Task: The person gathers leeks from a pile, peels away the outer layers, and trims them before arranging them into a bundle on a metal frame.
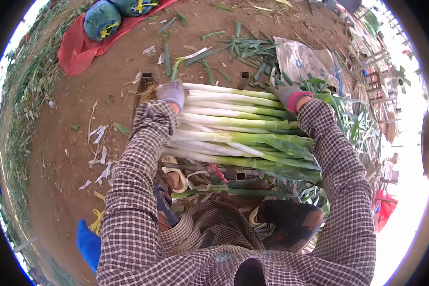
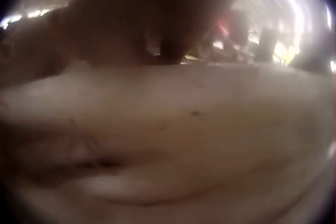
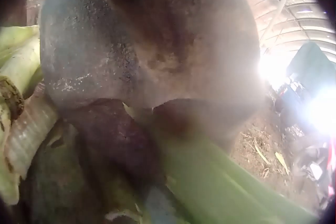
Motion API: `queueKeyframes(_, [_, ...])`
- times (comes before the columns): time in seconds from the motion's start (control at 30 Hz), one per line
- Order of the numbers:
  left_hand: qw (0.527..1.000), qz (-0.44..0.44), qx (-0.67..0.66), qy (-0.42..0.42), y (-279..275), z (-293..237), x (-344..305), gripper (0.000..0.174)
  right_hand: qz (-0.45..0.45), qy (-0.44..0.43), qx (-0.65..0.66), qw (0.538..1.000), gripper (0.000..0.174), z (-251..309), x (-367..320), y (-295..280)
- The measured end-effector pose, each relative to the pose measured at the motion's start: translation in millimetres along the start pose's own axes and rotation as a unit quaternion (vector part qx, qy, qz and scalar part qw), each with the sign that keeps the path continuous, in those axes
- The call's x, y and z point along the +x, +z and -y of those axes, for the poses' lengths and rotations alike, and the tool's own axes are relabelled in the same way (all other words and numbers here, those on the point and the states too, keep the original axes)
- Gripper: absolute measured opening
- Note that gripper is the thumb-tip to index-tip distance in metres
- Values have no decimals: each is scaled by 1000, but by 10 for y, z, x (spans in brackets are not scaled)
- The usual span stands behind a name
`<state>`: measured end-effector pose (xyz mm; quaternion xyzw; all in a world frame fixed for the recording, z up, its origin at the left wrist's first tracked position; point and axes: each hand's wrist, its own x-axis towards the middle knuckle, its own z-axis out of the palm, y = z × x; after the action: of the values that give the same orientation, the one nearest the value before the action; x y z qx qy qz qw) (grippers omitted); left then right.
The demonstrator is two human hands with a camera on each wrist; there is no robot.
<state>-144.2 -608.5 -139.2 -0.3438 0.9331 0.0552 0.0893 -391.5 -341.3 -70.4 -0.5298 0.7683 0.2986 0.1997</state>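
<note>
A pile of leeks (image 1: pixel 233 126) lies crosswise in front of me, white ends to the left and green leaves to the right. At the far left corner of the pile, my grey-gloved left hand (image 1: pixel 172 93) grips the white end of the farthest leek. My right hand (image 1: pixel 291 97), in a grey glove with a pink cuff, holds that leek's green end. In the right wrist view, gloved fingers (image 3: pixel 152 50) curl over a green leek stalk (image 3: pixel 215 182). Pale leek shafts (image 2: pixel 173 108) fill the blurred left wrist view, below the dark glove.
A metal frame with square tube posts (image 1: pixel 244 76) stands around the pile. Leaf scraps and a printed sack (image 1: pixel 305 62) lie beyond it. Wrapped green bundles (image 1: pixel 102 21) rest on a red sheet (image 1: pixel 76 57) at the far left. More leek leaves (image 1: pixel 357 119) lie at the right.
</note>
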Motion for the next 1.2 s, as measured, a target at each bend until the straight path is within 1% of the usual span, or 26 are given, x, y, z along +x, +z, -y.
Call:
queueKeyframes(0.03, [999, 23, 35, 13, 179, 149, 193, 46, -12, 3, 14, 1000, 70, 11, -20, 12])
queueKeyframes(0.07, [996, 25, 72, 42, 158, 223, 234, 40, -23, 8, 27, 999, 69, 12, -57, 41])
queueKeyframes(0.1, [991, 25, 109, 71, 122, 259, 269, 36, -59, 12, 37, 998, 60, 5, -81, 114])
queueKeyframes(0.2, [963, -84, 179, 186, 160, 347, 330, 26, -60, 28, 34, 997, 52, -3, 12, 240])
queueKeyframes(0.27, [943, 37, 238, 229, 478, 491, 559, 28, -31, 33, 78, 996, 47, 17, 14, 154])
queueKeyframes(0.33, [950, 56, 214, 219, 506, 433, 642, 28, -43, 59, 64, 995, 47, 7, 70, 172])
queueKeyframes(0.4, [917, 34, 288, 273, 501, 460, 700, 30, -58, 69, 55, 994, 49, -118, -74, 134])
queueKeyframes(0.43, [934, 79, 221, 269, 474, 492, 699, 32, -66, 69, 52, 994, 50, -176, -153, 144])
queueKeyframes(0.47, [945, 125, 153, 261, 417, 497, 674, 37, -105, 88, 64, 988, 48, -293, -273, 183])
queueKeyframes(0.53, [953, 209, 13, 218, 109, 384, 460, 40, -184, 120, 85, 972, 45, -595, -608, 349])
queueKeyframes(0.57, [953, 221, 22, 207, 176, 419, 506, 43, -235, 126, 92, 959, 50, -769, -753, 570])
queueKeyframes(0.63, [955, 224, 36, 189, 217, 412, 538, 45, -329, 55, 45, 942, 54, -1103, -1132, 884])
queueKeyframes(0.7, [957, 229, 54, 168, 169, 338, 509, 46, -412, 106, 43, 904, 47, -1432, -1423, 1295])
queueKeyframes(0.73, [957, 230, 68, 164, 187, 321, 515, 47, -328, 177, 35, 927, 45, -1543, -1480, 1348])
queueKeyframes(0.77, [956, 231, 83, 159, 213, 318, 535, 48, -239, 245, 28, 939, 43, -1660, -1522, 1400])
queueKeyframes(0.8, [955, 233, 101, 154, 221, 311, 553, 48, -147, 310, 24, 939, 42, -1744, -1552, 1451])
queueKeyframes(0.83, [948, 244, 140, 148, 214, 270, 555, 50, -160, 327, -15, 931, 40, -1771, -1519, 1447])
queueKeyframes(0.87, [953, 222, 131, 159, 240, 284, 555, 46, -171, 342, -53, 922, 38, -1803, -1462, 1443])
queueKeyframes(0.9, [957, 202, 122, 170, 290, 343, 555, 42, -237, 374, -90, 892, 35, -1983, -1306, 1640])
queueKeyframes(0.93, [960, 182, 113, 182, 356, 411, 569, 38, -189, 413, 30, 890, 37, -1987, -1312, 1457])
queueKeyframes(0.97, [961, 173, 111, 185, 427, 465, 601, 37, -117, 412, 29, 903, 39, -1957, -1252, 1402])
queueKeyframes(1.0, [959, 182, 124, 178, 408, 422, 593, 37, -45, 407, 26, 912, 41, -1944, -1201, 1392])
queueKeyframes(1.07, [954, 201, 149, 162, 314, 326, 534, 38, 38, 352, 62, 933, 44, -1815, -1088, 1633])
queueKeyframes(1.1, [958, 205, 142, 139, 326, 331, 563, 41, 41, 406, 222, 886, 42, -1840, -1037, 1724])
queueKeyframes(1.13, [953, 189, 171, 165, 655, 650, 798, 42, 12, 418, 261, 870, 43, -1864, -1088, 1800])
queueKeyframes(1.2, [937, 152, 228, 214, 1279, 1222, 1239, 44, -120, 407, 230, 876, 46, -1986, -1429, 1741])
